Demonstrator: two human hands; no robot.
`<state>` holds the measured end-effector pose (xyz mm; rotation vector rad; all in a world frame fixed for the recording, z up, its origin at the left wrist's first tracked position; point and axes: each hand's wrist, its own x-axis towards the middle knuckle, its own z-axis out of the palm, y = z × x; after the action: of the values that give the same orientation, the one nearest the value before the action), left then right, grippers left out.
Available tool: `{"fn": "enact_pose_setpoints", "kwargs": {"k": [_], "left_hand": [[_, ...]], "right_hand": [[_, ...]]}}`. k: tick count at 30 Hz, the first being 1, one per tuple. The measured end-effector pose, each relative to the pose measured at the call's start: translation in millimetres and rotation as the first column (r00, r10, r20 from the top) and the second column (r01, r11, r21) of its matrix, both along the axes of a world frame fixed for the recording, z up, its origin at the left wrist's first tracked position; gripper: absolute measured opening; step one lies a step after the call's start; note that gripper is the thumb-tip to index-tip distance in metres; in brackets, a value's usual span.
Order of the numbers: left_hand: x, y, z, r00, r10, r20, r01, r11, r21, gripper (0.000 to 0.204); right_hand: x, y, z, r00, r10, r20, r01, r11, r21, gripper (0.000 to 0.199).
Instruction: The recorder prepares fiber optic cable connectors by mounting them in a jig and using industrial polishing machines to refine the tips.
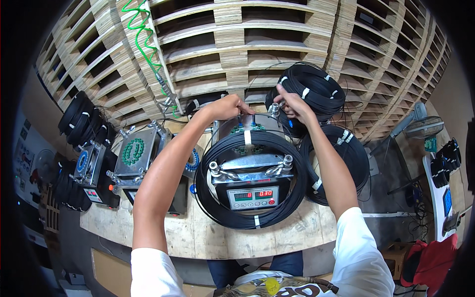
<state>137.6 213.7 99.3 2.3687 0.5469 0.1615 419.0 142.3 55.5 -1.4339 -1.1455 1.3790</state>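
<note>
A coil of black cable, tied with white tape, rests around the front of a metal-topped machine with a lit red and green display. At the far edge of its top plate, my left hand has its fingers bent down beside a dark, blue-ended connector standing in the plate. What those fingers hold is hidden. To the right, my right hand is raised with fingers curled and thumb up, next to a metal clamp knob. A small blue tip shows just below it; whatever is inside the fingers cannot be made out.
Further cable coils lie behind and right of the machine. Similar machines with a green ring fixture and a blue ring fixture stand left on the wooden table. Stacked pallets back it; a green coiled hose hangs down.
</note>
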Motion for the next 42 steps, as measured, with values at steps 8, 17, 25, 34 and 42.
{"fn": "enact_pose_setpoints", "kwargs": {"k": [8,17,25,34,42], "left_hand": [[2.9,3.7,0.4,1.000,0.007,-0.005,-0.008,0.999,-0.048,0.058],[-0.5,-2.8,8.6,0.999,0.026,-0.033,-0.029,0.996,-0.087,0.049],[-35.4,13.3,-4.7,0.976,0.216,-0.024,-0.212,0.918,-0.335,0.060],[-73.1,23.4,-94.5,0.511,0.736,0.445,0.129,0.446,-0.886,0.047],[-50.9,-6.7,-98.0,0.126,0.934,0.335,0.069,0.329,-0.942,0.025]], "right_hand": [[-1.8,-18.5,-18.7,0.937,0.132,-0.324,-0.039,0.960,0.277,0.030],[-20.3,-31.9,-8.7,0.979,-0.077,-0.190,0.110,0.980,0.166,0.036],[-29.7,-35.4,-24.3,0.912,-0.118,0.392,-0.106,0.857,0.504,0.103],[-42.0,-37.8,-26.7,0.964,-0.066,0.259,-0.061,0.889,0.454,0.105],[-35.6,-49.9,-31.7,0.974,-0.076,0.214,-0.034,0.884,0.466,0.094]]}}
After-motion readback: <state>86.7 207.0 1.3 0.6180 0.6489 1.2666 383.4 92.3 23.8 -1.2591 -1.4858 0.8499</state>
